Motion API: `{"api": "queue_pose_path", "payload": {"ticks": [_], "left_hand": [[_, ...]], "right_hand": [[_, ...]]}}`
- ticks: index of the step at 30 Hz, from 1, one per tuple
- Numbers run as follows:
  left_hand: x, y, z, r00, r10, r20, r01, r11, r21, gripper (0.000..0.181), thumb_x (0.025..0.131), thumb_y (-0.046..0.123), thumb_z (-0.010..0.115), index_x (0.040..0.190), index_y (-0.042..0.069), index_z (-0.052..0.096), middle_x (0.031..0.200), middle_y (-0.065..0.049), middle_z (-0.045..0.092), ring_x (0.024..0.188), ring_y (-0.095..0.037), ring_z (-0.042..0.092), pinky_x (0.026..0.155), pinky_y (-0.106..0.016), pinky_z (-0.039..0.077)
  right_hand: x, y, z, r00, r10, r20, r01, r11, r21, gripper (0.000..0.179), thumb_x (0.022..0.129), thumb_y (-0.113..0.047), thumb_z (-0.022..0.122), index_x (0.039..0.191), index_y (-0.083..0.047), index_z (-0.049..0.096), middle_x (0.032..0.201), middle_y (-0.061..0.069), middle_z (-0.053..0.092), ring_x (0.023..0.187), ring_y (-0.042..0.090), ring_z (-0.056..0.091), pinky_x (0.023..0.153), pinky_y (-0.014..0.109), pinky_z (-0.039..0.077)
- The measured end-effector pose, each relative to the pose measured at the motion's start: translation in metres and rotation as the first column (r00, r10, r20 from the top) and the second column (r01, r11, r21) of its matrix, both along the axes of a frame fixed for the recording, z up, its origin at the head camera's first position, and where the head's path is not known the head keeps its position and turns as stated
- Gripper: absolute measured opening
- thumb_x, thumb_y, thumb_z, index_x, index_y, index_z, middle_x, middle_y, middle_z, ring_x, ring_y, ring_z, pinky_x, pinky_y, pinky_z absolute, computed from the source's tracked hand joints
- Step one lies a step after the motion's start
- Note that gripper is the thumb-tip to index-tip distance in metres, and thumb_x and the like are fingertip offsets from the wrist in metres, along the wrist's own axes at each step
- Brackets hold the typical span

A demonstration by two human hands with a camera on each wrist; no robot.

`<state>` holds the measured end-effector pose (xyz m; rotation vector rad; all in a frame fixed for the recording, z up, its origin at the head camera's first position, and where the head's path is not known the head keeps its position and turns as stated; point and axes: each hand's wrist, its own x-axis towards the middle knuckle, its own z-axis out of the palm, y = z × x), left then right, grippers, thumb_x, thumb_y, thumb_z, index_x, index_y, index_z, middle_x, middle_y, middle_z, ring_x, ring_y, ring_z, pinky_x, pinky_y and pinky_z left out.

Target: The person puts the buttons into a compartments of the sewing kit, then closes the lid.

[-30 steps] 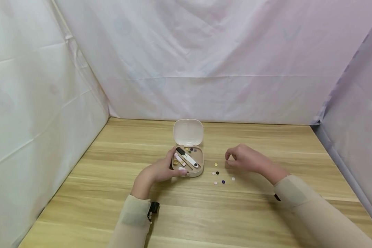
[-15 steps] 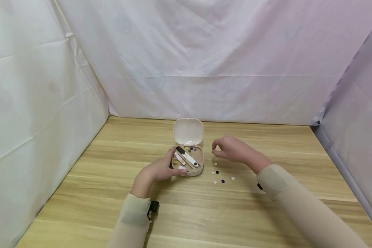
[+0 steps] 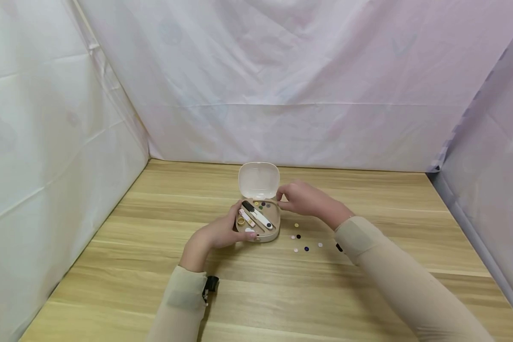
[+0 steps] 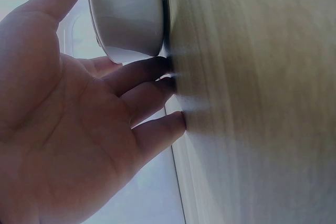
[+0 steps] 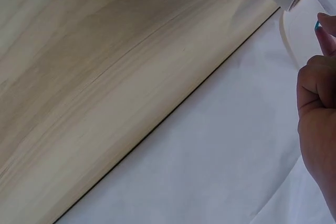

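Note:
My left hand [image 3: 222, 232] grips the left side of a small beige sewing box [image 3: 268, 238], its thumb at the front edge. The box's clear lid [image 3: 258, 179] stands raised behind it. Inside lie a long black-and-white tool [image 3: 261, 218], a gold ring [image 3: 241, 221] and several small buttons [image 3: 262, 204] in the back compartment. At the box's back right corner is my right hand [image 3: 305, 198], thumb and forefinger pinching a small button [image 5: 317, 25], of which only a teal edge shows in the right wrist view. In the left wrist view, fingertips of the left hand touch the tabletop.
Right of the box, several loose buttons lie on the wooden table [image 3: 248, 304]: a yellow button [image 3: 297, 225], a black button [image 3: 299, 236], a dark blue button [image 3: 306, 249] and pale ones, including a white button [image 3: 320, 245]. White cloth [image 3: 256, 85] hangs at the back and sides.
My right hand has moved left from beyond the loose buttons to the back right corner of the box. The left hand has kept its grip on the box.

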<state>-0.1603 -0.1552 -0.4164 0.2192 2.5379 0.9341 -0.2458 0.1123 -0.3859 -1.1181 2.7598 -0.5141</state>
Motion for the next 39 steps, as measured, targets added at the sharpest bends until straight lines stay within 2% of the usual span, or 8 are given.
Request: {"api": "queue_pose_path", "payload": {"ticks": [4,10,17,21,29,39], "left_hand": [[0.000,0.000,0.001,1.000,0.000,0.009,0.000,1.000,-0.001,0.118,0.092,0.059,0.078,0.173,0.018,0.002,0.165,-0.028,0.043,0.148,-0.042,0.050,0.122,-0.059,0.041],[-0.001,0.000,0.000,1.000,-0.005,0.004,0.005,1.000,0.009,0.118,0.092,0.057,0.078,0.173,0.017,0.003,0.165,-0.029,0.042,0.148,-0.042,0.050,0.122,-0.058,0.041],[-0.001,0.000,0.000,1.000,-0.003,0.007,0.003,1.000,0.011,0.118,0.093,0.057,0.078,0.173,0.017,0.002,0.166,-0.029,0.040,0.150,-0.042,0.048,0.123,-0.059,0.040],[-0.001,0.000,0.001,1.000,-0.004,0.004,0.004,1.000,0.008,0.118,0.093,0.056,0.078,0.173,0.017,0.002,0.167,-0.029,0.040,0.150,-0.043,0.047,0.123,-0.059,0.040],[0.000,0.000,0.001,1.000,0.002,0.007,-0.002,1.000,-0.003,0.117,0.093,0.059,0.077,0.173,0.019,0.002,0.166,-0.029,0.041,0.151,-0.043,0.047,0.123,-0.059,0.040],[0.001,-0.001,0.000,1.000,-0.001,-0.003,0.001,1.000,-0.002,0.118,0.093,0.058,0.078,0.173,0.018,0.002,0.166,-0.030,0.041,0.150,-0.044,0.048,0.122,-0.059,0.041]], "right_hand": [[-0.002,-0.009,-0.002,1.000,0.023,-0.011,-0.023,1.000,0.005,0.013,0.098,-0.018,0.073,0.103,-0.007,0.079,0.064,-0.003,0.054,0.057,0.008,0.044,0.054,0.022,0.038],[-0.004,-0.020,-0.005,0.999,0.027,0.034,-0.027,1.000,0.011,0.013,0.100,-0.020,0.074,0.101,-0.008,0.079,0.068,-0.002,0.058,0.060,0.010,0.048,0.057,0.023,0.042],[-0.009,-0.028,-0.013,0.998,0.020,0.059,-0.021,1.000,0.017,0.012,0.101,-0.019,0.072,0.100,-0.010,0.080,0.082,-0.001,0.073,0.067,0.008,0.058,0.064,0.022,0.051],[-0.009,-0.032,-0.016,0.997,0.029,0.074,-0.031,0.999,0.017,0.012,0.101,-0.019,0.071,0.098,-0.010,0.079,0.087,-0.001,0.075,0.072,0.008,0.062,0.067,0.022,0.054],[-0.008,-0.035,-0.020,0.996,0.075,0.042,-0.076,0.997,0.016,0.011,0.100,-0.019,0.073,0.096,-0.011,0.079,0.088,-0.002,0.076,0.071,0.005,0.060,0.070,0.022,0.054],[-0.009,-0.036,-0.021,0.996,0.082,0.029,-0.083,0.996,0.022,0.012,0.101,-0.019,0.072,0.099,-0.010,0.080,0.091,-0.001,0.077,0.074,0.006,0.062,0.073,0.025,0.056]]}}
